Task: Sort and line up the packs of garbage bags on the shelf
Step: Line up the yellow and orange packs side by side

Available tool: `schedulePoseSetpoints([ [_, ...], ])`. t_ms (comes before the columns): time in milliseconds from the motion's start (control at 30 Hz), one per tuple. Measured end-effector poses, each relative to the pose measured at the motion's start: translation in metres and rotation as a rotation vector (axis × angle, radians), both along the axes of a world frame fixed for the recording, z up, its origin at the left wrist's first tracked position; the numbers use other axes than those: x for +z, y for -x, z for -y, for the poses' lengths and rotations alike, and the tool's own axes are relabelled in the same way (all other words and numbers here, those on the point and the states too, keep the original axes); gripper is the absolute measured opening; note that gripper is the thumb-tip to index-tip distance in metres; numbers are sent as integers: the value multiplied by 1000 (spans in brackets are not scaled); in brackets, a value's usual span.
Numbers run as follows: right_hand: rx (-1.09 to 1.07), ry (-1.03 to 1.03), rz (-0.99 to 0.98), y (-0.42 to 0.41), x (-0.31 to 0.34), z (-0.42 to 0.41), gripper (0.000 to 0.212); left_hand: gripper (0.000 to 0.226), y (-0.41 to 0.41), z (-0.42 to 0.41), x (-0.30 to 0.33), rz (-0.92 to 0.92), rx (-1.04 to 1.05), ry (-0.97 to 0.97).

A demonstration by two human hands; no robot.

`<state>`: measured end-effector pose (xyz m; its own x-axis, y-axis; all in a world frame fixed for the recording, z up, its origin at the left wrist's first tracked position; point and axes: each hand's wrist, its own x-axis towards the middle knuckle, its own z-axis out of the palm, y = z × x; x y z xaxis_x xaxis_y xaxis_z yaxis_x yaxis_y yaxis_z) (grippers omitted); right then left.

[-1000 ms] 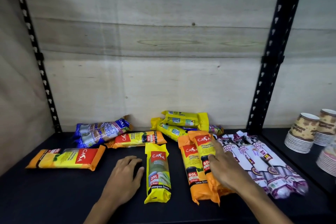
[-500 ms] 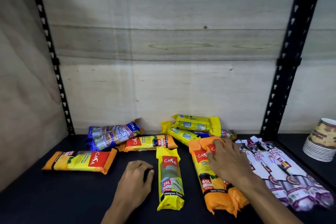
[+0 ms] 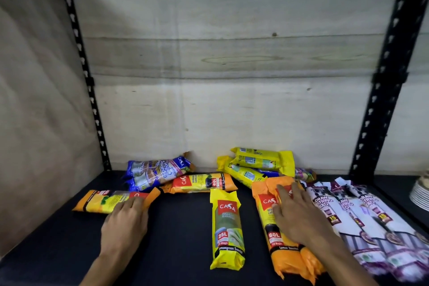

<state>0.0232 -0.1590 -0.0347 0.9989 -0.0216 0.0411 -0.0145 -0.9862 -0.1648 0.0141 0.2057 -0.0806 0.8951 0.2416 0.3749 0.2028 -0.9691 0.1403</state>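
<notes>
Packs of garbage bags lie on a dark shelf point(image 3: 181, 246). My left hand point(image 3: 125, 223) rests on the right end of an orange pack point(image 3: 102, 201) lying crosswise at the left. My right hand point(image 3: 299, 213) lies flat, fingers spread, on two orange 60L packs point(image 3: 271, 223) set lengthwise. A yellow 25L pack point(image 3: 226, 230) lies lengthwise between my hands. Behind it are another orange pack point(image 3: 202, 182), a blue pack point(image 3: 155, 170) and yellow packs point(image 3: 257, 163) by the back wall. White drawstring packs point(image 3: 362, 223) line up at the right.
A wooden back wall point(image 3: 232, 100) and a left side panel point(image 3: 34, 123) close the shelf. Black slotted uprights point(image 3: 380, 90) stand at both back corners. A stack of white plates or cups point(image 3: 421, 193) sits on the neighbouring shelf at the far right.
My left hand has moved left from the bare shelf onto the orange pack at the left. My right hand stays on the two orange 60L packs. The camera has moved closer.
</notes>
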Motion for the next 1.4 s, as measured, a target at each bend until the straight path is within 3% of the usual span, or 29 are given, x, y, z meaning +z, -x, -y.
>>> schedulePoseSetpoints([
  [67,5,-2,-4,0,0,0,62,15,5,0,9,60,24,60],
  [333,-9,16,9,-6,1,1,61,12,27,-3,86,385,36,207],
  [500,56,119,236,-2,5,-14,61,18,45,-2,144,532,-56,396],
  [600,242,-184,285,3,13,-38,56,22,52,6,161,521,-147,541],
  [767,451,-985,-237,33,40,-79,50,13,52,50,173,466,-363,963],
  [900,517,-1259,-413,43,40,-91,50,5,38,78,171,352,-481,1267],
  [1033,491,-1468,-418,44,34,-82,49,5,16,97,166,210,-543,1441],
  [1200,447,-1362,-321,49,37,-65,44,24,-10,128,157,60,-524,1483],
  [1333,285,-983,-129,51,38,-54,66,28,-22,155,141,-26,-479,1489],
  [1400,184,-795,-57,52,37,-49,63,33,-25,166,134,-77,-466,1502],
])
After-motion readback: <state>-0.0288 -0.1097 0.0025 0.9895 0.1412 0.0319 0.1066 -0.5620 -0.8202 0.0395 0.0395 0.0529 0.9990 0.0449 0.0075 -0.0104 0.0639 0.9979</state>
